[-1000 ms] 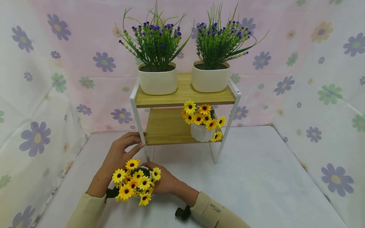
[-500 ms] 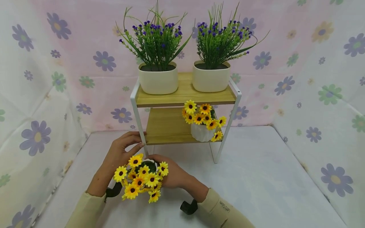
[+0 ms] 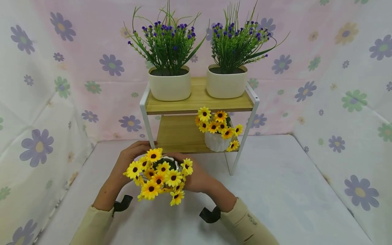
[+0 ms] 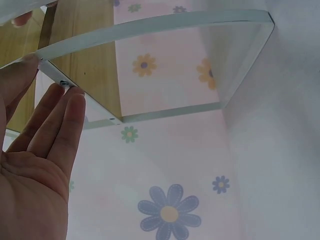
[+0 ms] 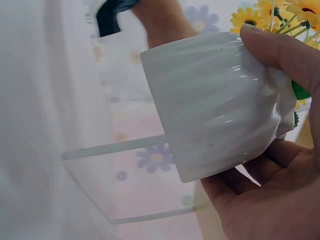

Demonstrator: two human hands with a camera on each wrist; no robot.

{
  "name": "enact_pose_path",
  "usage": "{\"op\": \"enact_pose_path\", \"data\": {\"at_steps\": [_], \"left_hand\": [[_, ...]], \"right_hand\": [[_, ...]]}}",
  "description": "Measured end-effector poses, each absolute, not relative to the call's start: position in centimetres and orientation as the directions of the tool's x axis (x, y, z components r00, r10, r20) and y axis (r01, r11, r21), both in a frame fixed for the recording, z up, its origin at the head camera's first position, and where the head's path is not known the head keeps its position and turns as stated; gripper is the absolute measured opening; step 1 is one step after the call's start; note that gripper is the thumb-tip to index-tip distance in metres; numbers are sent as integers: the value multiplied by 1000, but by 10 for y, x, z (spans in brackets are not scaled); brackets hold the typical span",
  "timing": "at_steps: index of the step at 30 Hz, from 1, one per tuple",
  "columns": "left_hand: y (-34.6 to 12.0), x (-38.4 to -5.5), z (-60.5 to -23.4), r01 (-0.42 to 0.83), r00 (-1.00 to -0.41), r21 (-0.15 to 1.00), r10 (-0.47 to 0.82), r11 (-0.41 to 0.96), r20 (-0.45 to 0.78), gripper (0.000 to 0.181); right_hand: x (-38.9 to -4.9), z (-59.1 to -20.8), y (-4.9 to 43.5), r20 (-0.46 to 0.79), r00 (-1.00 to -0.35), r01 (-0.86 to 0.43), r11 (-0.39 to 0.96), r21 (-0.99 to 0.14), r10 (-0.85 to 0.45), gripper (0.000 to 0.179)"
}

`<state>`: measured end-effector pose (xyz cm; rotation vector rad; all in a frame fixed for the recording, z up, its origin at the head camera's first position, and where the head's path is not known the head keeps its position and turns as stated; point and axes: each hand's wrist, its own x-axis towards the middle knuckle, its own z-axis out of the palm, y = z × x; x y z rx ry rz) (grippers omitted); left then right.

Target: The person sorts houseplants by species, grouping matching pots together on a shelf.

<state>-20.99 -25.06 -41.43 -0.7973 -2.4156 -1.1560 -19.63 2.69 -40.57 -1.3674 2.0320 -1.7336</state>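
Observation:
My right hand holds a small flower pot of yellow artificial sunflowers. In the right wrist view the glossy white ribbed pot lies between thumb and fingers, its flowers tilted toward me. It is in front of the lower left of a two-tier plant shelf with wooden boards and a white metal frame. My left hand grips the shelf's left front leg. In the left wrist view the thumb is on the leg, and the fingertips rest against the lower side rail.
A matching sunflower pot stands on the lower board's right end. Two cream planters with purple flowers and grass occupy the top board. Flower-printed cloth hangs behind and at both sides. Black wrist camera mounts stick out near the sleeves.
My right hand has carried the sunflower pot up and to the right, nearer the lower board. The flowers now cover part of the left front leg. My left hand stays at the leg.

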Motion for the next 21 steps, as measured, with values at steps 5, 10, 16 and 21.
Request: {"op": "enact_pose_path", "data": {"at_steps": [5,10,16,21], "left_hand": [[-249,-210,-415,593,-794,555,306,583,526,30],[-248,-209,-413,520,-843,598,253,610,475,36],[-249,-208,-414,485,-862,621,220,615,456,41],[-249,-210,-415,534,-834,605,251,591,491,30]], "right_hand": [[-196,-392,36,433,-616,-543,-44,-838,-658,80],[-198,-382,41,430,-665,-533,-16,-846,-611,76],[-204,-374,43,453,-709,-474,-111,-874,-540,68],[-211,-368,44,465,-763,-506,-34,-862,-449,58]]}}
